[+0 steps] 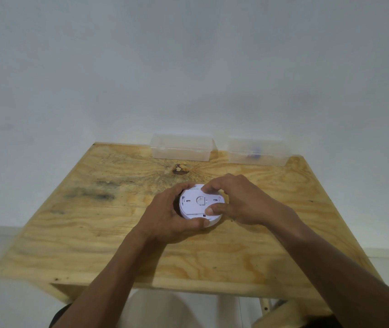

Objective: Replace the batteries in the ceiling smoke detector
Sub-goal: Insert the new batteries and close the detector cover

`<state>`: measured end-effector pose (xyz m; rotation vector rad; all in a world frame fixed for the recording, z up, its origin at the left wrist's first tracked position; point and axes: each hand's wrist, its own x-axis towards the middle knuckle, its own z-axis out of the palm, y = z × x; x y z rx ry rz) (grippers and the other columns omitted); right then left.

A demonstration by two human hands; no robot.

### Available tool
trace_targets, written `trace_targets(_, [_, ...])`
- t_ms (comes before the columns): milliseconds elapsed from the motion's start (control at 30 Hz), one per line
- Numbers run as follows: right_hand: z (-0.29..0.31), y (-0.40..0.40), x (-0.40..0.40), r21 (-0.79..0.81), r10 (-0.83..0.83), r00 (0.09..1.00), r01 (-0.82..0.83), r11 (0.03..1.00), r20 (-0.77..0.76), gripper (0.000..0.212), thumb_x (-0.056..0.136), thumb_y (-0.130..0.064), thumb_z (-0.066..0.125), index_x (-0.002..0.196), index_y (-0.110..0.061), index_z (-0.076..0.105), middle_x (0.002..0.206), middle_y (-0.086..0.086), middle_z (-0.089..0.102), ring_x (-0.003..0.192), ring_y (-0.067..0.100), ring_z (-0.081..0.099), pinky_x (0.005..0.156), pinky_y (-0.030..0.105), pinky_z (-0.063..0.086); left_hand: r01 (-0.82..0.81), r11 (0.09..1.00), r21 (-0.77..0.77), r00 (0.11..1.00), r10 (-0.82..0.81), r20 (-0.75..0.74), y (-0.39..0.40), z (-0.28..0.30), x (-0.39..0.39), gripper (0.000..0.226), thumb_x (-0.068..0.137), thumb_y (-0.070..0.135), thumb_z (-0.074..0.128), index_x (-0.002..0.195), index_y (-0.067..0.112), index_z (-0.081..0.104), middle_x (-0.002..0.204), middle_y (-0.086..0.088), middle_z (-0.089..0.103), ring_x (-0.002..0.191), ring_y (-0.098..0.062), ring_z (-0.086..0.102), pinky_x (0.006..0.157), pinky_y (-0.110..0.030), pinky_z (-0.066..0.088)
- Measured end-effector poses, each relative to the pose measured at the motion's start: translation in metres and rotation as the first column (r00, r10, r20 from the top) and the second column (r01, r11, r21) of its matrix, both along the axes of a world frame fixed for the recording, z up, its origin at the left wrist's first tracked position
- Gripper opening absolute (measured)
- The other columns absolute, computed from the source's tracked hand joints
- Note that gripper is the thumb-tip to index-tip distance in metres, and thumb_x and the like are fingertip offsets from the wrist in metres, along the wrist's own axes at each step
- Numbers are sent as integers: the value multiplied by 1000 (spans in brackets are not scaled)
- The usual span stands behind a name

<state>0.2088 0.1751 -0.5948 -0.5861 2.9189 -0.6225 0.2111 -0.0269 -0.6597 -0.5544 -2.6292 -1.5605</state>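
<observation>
A round white smoke detector lies back side up near the middle of the wooden table, showing its mounting plate with slots and a central round part. My left hand grips its left and near edge, thumb curled along the front rim. My right hand pinches the mounting plate from the right, fingertips on its far edge and thumb on its near part.
Two clear plastic boxes stand at the table's far edge against the white wall: the left box looks empty, and the right box holds something small and blue. A dark knot marks the wood behind the detector.
</observation>
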Motion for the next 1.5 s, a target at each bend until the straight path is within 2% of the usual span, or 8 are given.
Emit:
trace_targets(167, [-2, 0, -3, 32, 71, 997, -71, 997, 5, 49, 89, -34, 70, 137, -29, 58, 132, -4, 58, 116, 18, 48, 96, 38, 43, -4, 1000, 13, 1000, 4, -16, 0, -2, 0, 66, 57, 42, 91, 114, 51, 58, 109, 20, 73, 98, 4, 69, 82, -28, 61])
trace_targets(300, [-1, -5, -6, 152, 149, 988, -155, 976, 49, 44, 97, -33, 59, 139, -42, 52, 131, -4, 47, 115, 19, 38, 95, 40, 42, 8, 1000, 0, 1000, -8, -27, 0, -4, -1, 65, 57, 49, 88, 112, 56, 55, 109, 23, 73, 98, 4, 70, 86, -29, 61])
trace_targets(433, [1, -7, -4, 226, 179, 983, -185, 956, 50, 43, 98, -33, 56, 137, -50, 50, 134, -2, 43, 109, 14, 32, 94, 41, 43, 12, 1000, 1, 1000, -12, -25, 0, -5, -2, 69, 59, 44, 91, 120, 46, 59, 111, 17, 75, 98, -2, 72, 86, -34, 62])
trace_targets(633, [0, -9, -5, 222, 199, 979, -205, 953, 52, 43, 99, -30, 56, 139, -47, 50, 133, 0, 42, 109, 17, 34, 91, 33, 37, 16, 1000, -6, 999, -17, -32, 0, -3, -2, 67, 58, 52, 86, 118, 48, 57, 111, 18, 74, 97, -1, 71, 85, -32, 62])
trace_targets(900, [1, -8, -3, 193, 193, 979, -204, 960, 71, 43, 100, -27, 55, 139, -45, 51, 134, 2, 41, 114, 22, 35, 96, 36, 38, 26, 1000, 1, 999, -26, -22, 0, 0, 0, 63, 57, 55, 84, 114, 51, 56, 109, 21, 73, 96, 2, 71, 83, -28, 61])
trace_targets(1133, [-1, -8, -4, 183, 192, 979, -203, 962, 75, 43, 100, -26, 55, 138, -45, 51, 136, 0, 40, 115, 19, 33, 96, 34, 38, 24, 1000, 13, 1000, -24, -18, 0, -3, -2, 75, 56, 55, 85, 124, 39, 59, 113, 16, 74, 98, -2, 71, 86, -30, 61])
trace_targets(1300, [-2, -8, -3, 184, 185, 980, -196, 963, 75, 43, 101, -25, 53, 139, -44, 51, 138, 0, 38, 117, 19, 32, 100, 37, 39, 15, 1000, 8, 999, -14, -31, 0, -2, -1, 63, 57, 51, 85, 112, 52, 56, 108, 21, 73, 96, 2, 71, 83, -26, 61])
trace_targets(1500, [-7, -8, -1, 191, 161, 985, -168, 967, 54, 43, 102, -26, 49, 141, -44, 49, 137, 1, 37, 119, 22, 31, 101, 41, 40, -10, 1000, -6, 999, 10, -31, 0, -6, -2, 71, 59, 44, 91, 123, 40, 59, 110, 20, 73, 96, 4, 70, 84, -30, 61])
